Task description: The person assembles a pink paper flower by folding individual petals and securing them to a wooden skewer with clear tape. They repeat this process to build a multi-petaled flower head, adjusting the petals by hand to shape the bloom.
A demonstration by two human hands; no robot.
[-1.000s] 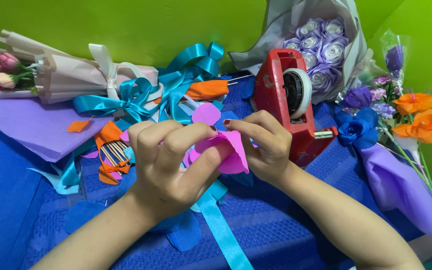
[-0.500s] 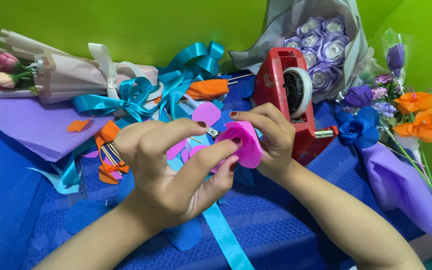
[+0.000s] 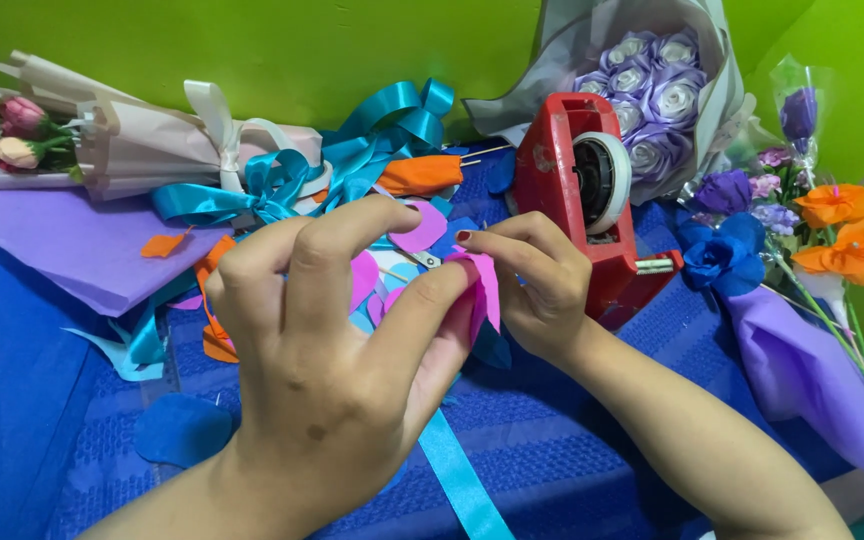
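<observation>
Pink paper, thin and curved like a petal, sits pinched between our two hands above the blue cloth. Our left hand [image 3: 327, 370] pushes its thumb against the pink paper petal [image 3: 480, 292] from the near side while the index and middle fingers arch loosely over it. Our right hand [image 3: 532, 285] meets it from the other side, fingertips pressed together on the petal's upper edge, nails painted dark red.

Just behind the right hand stands a red plastic tape dispenser [image 3: 567, 215], blocky and scuffed, with a white roll on its wheel. Under our hands we see more flat paper petals [image 3: 420, 228] in pink and pale blue, and orange cut scraps [image 3: 214, 330] lie to the left. A glossy teal satin ribbon [image 3: 457, 475] runs toward us across the ribbed blue cloth [image 3: 572, 440].

At the back, a looped teal bow [image 3: 272, 190] rests near a pale paper-wrapped bouquet [image 3: 112, 140]. A bouquet of lilac ribbon roses [image 3: 652, 85] leans against the green wall, and crinkled orange paper flowers [image 3: 847, 230] lie at the right.
</observation>
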